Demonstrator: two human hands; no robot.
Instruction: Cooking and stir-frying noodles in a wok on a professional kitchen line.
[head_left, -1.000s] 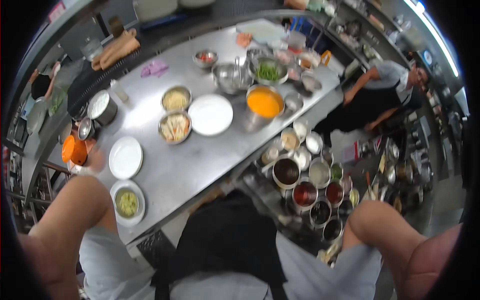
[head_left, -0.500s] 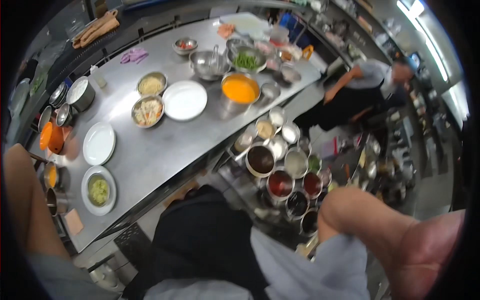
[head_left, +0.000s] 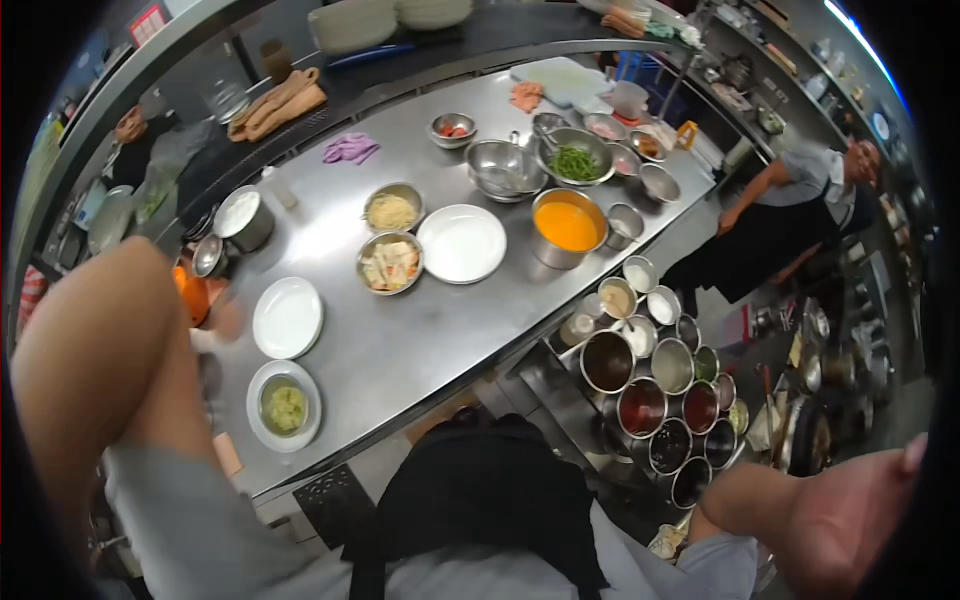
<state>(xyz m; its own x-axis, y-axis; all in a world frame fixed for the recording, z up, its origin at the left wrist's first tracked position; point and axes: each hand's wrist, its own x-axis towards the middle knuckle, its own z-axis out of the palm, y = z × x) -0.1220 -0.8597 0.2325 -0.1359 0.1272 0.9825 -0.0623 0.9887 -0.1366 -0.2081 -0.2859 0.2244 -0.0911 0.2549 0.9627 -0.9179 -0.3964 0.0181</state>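
Note:
My left arm (head_left: 135, 300) is bent, its elbow raised over the left end of the steel table; the left hand lies outside the picture. At the lower right edge, my right hand (head_left: 850, 515) is raised close to the camera. Its palm side shows in part, but the fingers are mostly cut off. Beside the left arm are an orange container (head_left: 190, 297), a white oval plate (head_left: 288, 318) and another plate (head_left: 257, 425) bearing a bowl of pale green chopped food (head_left: 285, 406). Neither arm visibly touches them.
On the steel table (head_left: 400, 345) stand a round white plate (head_left: 462, 244), a pot of orange liquid (head_left: 568, 225) and a bowl of cut greens (head_left: 575, 163). Several sauce pots (head_left: 641, 405) fill the station at right. A co-worker (head_left: 810, 195) stands beyond; another person (head_left: 145, 135) is far left.
The view has swung, so the table and its dishes sit farther right and lower. My left elbow shows higher and farther into the picture. My right hand stays at the right edge.

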